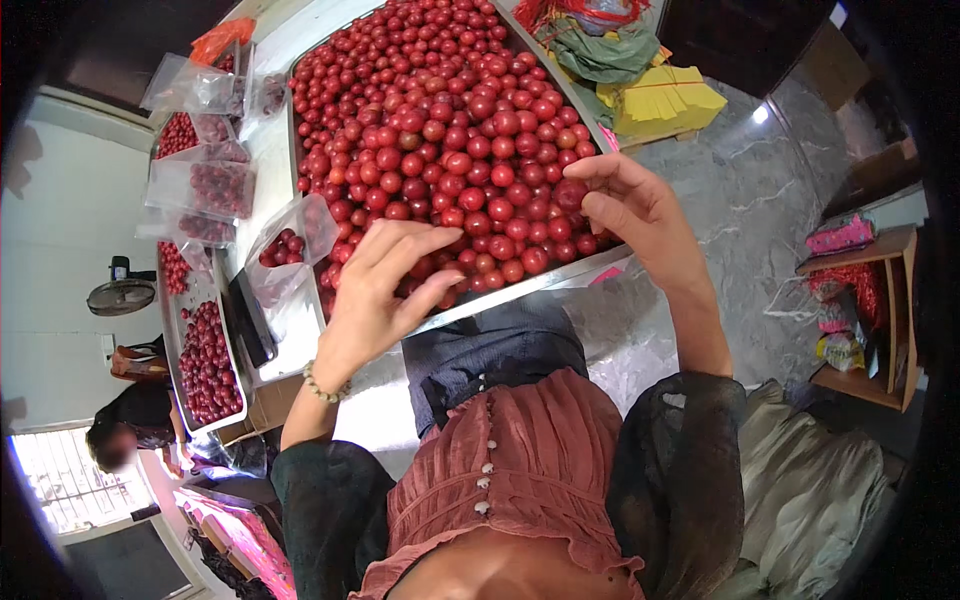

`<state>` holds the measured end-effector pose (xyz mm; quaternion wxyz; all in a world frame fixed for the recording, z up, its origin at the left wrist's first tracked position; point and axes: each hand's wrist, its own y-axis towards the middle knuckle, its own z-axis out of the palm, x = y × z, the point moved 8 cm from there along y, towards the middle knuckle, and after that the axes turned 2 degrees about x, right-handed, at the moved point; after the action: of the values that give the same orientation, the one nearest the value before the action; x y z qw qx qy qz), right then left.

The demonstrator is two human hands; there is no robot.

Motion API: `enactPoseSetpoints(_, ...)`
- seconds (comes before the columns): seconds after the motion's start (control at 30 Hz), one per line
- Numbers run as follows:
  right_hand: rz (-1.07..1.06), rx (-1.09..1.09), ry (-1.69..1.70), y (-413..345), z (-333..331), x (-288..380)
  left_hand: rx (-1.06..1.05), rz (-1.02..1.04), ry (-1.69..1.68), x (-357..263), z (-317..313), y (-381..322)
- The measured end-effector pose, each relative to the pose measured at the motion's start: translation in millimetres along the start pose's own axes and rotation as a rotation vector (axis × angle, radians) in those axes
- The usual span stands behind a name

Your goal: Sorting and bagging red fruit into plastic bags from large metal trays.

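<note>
A large metal tray (pixel 510 288) before me is heaped with glossy round red beads (pixel 450 161). At the tray's right side, my right hand (pixel 637 210) pinches one dark red bead (pixel 570 193) between thumb and fingertips. Over the near left part of the heap hovers my left hand (pixel 390 285), its thumb and fingers spread with no bead between them. A clear plastic bag (pixel 296 232) with a few dark red beads inside lies left of the tray, close to my left hand.
Several filled clear bags (pixel 217 187) line the table's left side. Beyond them, another tray (pixel 244 401) holds darker beads, and a person (pixel 135 427) bends nearby. A dark flat object (pixel 253 319) lies by the near bag. Yellow stacks (pixel 664 101) stand on the right.
</note>
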<state>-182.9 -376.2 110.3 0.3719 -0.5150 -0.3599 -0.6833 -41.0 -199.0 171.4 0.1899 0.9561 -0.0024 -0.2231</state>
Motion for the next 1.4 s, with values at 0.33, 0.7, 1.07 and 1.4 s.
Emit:
enactPoseSetpoints(0.33,0.025,0.194,0.029,11.7,43.5,1.5,-0.155,0.062,-0.197,-29.3,20.1,32.3)
enactPoseSetpoints(0.7,-0.102,0.081,-0.668,21.4,-20.8,24.6,-0.234,-0.197,-0.252,2.4,13.4,-2.7)
enactPoseSetpoints(1.07,-0.202,0.183,-1.187,11.6,0.5,9.2,-0.23,-0.215,-0.162,10.8,11.5,-31.3)
enactPoseSetpoints(1.4,-0.18,0.191,-1.215,11.8,2.1,7.1,-0.237,-0.189,-0.168,11.2,12.9,-31.7)
